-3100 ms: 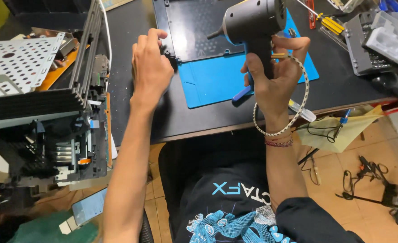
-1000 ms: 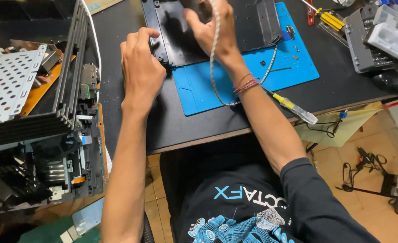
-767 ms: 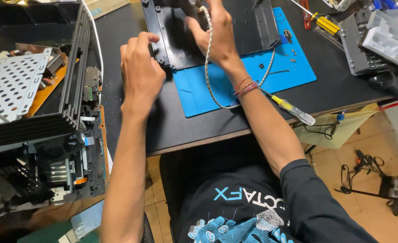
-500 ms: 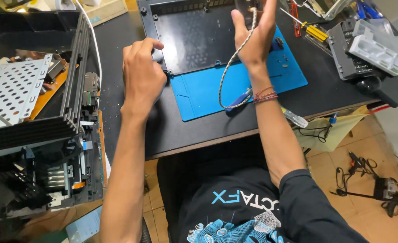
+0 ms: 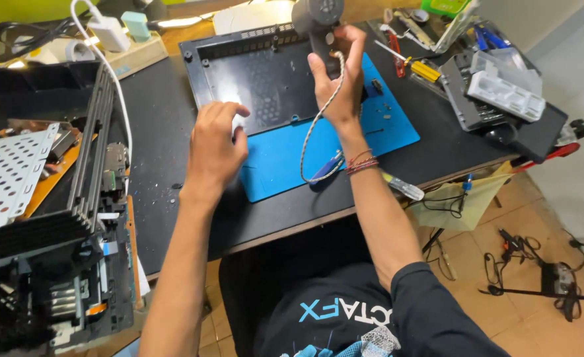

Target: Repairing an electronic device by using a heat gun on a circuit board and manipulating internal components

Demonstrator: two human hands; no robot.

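A: What's hard to make out?
B: The left hand lies palm down, fingers curled over the black plastic panel at its near edge, hiding whatever is under it.
A: And the right?
B: The right hand is raised, gripping a grey power tool above the blue mat; its braided cord dangles.

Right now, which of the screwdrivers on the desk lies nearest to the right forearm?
The clear-handled screwdriver at the desk's front edge, just beside the right forearm. The yellow-handled screwdriver and the red-handled screwdriver lie far back, beyond the blue mat.
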